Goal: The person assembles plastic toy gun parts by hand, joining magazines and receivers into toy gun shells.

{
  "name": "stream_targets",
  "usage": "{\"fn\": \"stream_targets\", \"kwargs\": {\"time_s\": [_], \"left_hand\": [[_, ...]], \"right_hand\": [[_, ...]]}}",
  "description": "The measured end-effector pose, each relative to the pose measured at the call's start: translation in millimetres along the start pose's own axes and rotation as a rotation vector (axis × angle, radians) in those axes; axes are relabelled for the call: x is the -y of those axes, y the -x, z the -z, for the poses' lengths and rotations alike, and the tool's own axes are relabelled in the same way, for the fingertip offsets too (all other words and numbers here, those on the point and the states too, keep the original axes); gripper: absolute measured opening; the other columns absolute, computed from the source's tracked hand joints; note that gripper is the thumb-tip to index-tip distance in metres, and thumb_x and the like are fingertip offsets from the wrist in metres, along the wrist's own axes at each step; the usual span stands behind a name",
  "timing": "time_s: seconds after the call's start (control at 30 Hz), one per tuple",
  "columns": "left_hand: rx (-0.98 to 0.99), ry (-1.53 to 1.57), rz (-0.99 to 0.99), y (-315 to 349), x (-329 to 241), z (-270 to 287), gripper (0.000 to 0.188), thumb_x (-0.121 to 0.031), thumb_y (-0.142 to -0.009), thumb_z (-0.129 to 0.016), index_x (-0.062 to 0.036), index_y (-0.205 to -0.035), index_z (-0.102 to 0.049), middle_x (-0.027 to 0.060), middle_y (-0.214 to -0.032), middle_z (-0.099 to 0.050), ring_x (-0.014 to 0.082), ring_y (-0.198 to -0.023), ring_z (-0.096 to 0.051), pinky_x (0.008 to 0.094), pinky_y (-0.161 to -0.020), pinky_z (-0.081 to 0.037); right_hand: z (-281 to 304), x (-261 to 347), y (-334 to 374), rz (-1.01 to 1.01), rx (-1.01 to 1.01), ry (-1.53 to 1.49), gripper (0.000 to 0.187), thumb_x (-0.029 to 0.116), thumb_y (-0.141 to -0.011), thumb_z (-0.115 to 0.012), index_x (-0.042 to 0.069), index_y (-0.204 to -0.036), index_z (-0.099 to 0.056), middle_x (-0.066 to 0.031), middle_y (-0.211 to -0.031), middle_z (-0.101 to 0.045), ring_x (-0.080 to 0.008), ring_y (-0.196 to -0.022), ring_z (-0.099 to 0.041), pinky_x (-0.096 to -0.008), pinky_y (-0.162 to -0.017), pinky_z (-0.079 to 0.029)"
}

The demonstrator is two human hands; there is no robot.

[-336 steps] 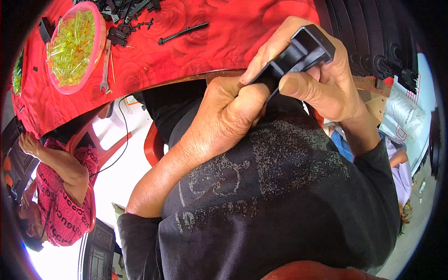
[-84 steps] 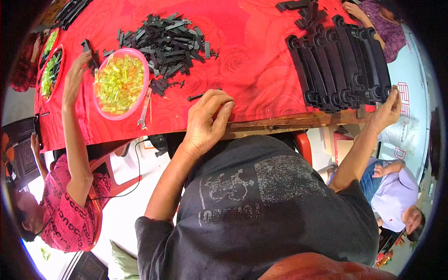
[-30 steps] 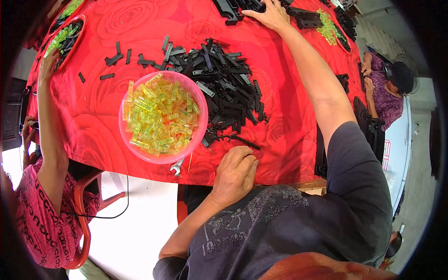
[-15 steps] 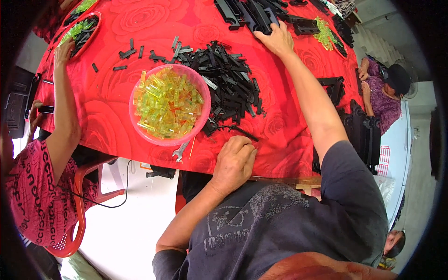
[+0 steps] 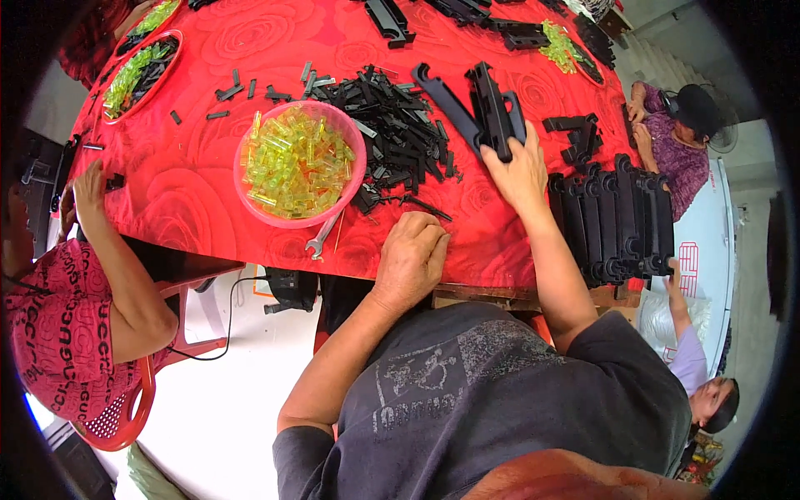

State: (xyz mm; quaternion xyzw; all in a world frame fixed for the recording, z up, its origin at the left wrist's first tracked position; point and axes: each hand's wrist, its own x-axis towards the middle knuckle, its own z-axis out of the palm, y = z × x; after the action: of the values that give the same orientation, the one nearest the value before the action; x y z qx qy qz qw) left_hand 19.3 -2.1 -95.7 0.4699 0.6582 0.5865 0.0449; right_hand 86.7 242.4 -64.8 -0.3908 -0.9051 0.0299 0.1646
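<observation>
My right hand [image 5: 518, 173] is closed on the near ends of a few long black plastic housings [image 5: 493, 112], held over the red tablecloth [image 5: 375, 37]. One housing slants away to the left of the others. Near the table's front edge rests my left hand [image 5: 410, 260], fingers curled in a loose fist and nothing showing in it; its palm is hidden. Left of it stands a pink bowl [image 5: 358, 179] full of clear yellow-green plastic pieces [image 5: 292, 158]. A heap of small black plastic parts [image 5: 387, 117] lies beyond the hands, beside the bowl.
Several black housings [image 5: 612, 221] stand in a row at the right, with a small group [image 5: 575, 137] behind. More housings [image 5: 387, 21] lie at the far side. An open-end wrench [image 5: 319, 242] lies by the bowl. Co-workers sit left [image 5: 62, 333] and right [image 5: 679, 150]; another person [image 5: 700, 375] reaches in at lower right.
My right hand has drawn back from the far pile toward me, bringing black housings with it. My left hand stays by the edge. At left, the co-worker's arm has pulled back from the tray.
</observation>
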Motion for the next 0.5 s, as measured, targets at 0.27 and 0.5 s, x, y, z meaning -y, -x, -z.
{"fn": "stream_targets", "kwargs": {"time_s": [0.27,0.5], "left_hand": [[0.023,-0.014,0.005,-1.9,-1.6,3.4,0.013,0.005,-0.081,-0.073,0.0010,-0.090,-0.065,0.0140,-0.094,-0.064,0.0343,-0.091,-0.064,0.0419,-0.079,-0.053],[0.029,-0.014,0.005,-4.4,-2.1,3.1,0.013,0.005,-0.080,-0.073,0.0009,-0.090,-0.065,0.0140,-0.094,-0.064,0.0346,-0.092,-0.064,0.0428,-0.080,-0.053]], "right_hand": [[50.2,-9.6,67.1,0.137,0.061,-0.076,0.059,0.051,-0.076,-0.086,-0.001,-0.092,-0.063,-0.0290,-0.141,-0.054,-0.0470,-0.122,-0.056,-0.0504,-0.103,-0.047],[34.1,-7.1,-17.4,0.057,0.134,-0.415,0.067,0.051,-0.094,-0.068,0.000,-0.136,-0.057,-0.0247,-0.136,-0.062,-0.0399,-0.122,-0.061,-0.0448,-0.102,-0.048]]}}
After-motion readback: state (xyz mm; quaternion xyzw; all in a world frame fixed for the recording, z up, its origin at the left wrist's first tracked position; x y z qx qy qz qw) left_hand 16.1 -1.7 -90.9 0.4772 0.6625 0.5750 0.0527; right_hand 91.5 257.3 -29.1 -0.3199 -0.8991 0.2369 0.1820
